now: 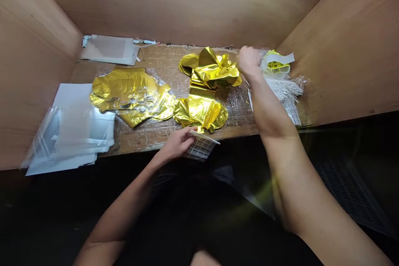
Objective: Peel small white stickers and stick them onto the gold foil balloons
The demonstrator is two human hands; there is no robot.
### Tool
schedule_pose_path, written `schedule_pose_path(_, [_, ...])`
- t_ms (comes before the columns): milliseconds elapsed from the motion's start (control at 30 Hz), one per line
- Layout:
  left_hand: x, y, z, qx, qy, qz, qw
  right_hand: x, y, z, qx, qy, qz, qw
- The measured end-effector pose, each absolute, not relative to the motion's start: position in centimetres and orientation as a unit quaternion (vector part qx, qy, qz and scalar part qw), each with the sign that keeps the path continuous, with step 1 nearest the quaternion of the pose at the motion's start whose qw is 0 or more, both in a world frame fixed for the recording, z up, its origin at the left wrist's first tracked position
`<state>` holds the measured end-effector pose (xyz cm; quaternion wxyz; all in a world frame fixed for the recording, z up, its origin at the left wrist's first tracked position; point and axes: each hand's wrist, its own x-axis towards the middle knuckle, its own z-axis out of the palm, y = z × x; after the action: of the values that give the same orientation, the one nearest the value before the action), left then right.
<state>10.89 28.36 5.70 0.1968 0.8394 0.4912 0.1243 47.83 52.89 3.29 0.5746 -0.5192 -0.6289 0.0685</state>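
Note:
My left hand [177, 144] is at the table's front edge, its fingers closed on a small white printed sheet [201, 147] that sticks out over the edge. Just above it lies a folded gold foil balloon [201, 110]. My right hand [248, 61] reaches to the back right and is blurred by motion; it is at a pile of white and yellow packets [277, 63], and I cannot see its fingers clearly. Beside that hand sits a crumpled gold foil balloon [212, 68]. A flat stack of gold foil balloons [131, 93] lies to the left.
Clear plastic bags with white cards [73, 133] are stacked at the front left. Another clear bag [109, 49] lies at the back left. A bundle of white straws [285, 88] sits at the right. Wooden walls [346, 50] enclose the worn table [162, 62] on three sides.

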Motion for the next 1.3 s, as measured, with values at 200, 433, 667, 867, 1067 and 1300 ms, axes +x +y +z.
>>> schedule_pose_path(200, [10.5, 27.9, 6.2, 0.697, 0.535, 0.334, 0.342, 42.4, 41.9, 1.3, -0.459, -0.572, 0.055, 0.677])
schedule_pose_path(433, [11.2, 27.5, 7.1, 0.727, 0.542, 0.304, 0.292, 31.2, 31.1, -2.9, -0.207, -0.737, 0.306, 0.566])
schedule_pose_path(667, [12.1, 27.7, 7.3, 0.778, 0.538, 0.292, 0.141, 31.1, 31.8, -4.5, -0.281, -0.755, 0.180, 0.565])
schedule_pose_path(867, [12.3, 27.7, 6.8, 0.784, 0.527, 0.299, 0.139, 30.5, 31.7, -5.2, -0.320, -0.773, 0.037, 0.547])
schedule_pose_path(1067, [11.9, 27.8, 6.5, 0.756, 0.537, 0.308, 0.211, 30.7, 32.1, -6.0, -0.246, -0.763, -0.074, 0.593])
schedule_pose_path(1300, [12.4, 27.4, 7.0, 0.787, 0.510, 0.290, 0.192, 30.9, 31.4, -5.2, -0.210, -0.723, 0.080, 0.654])
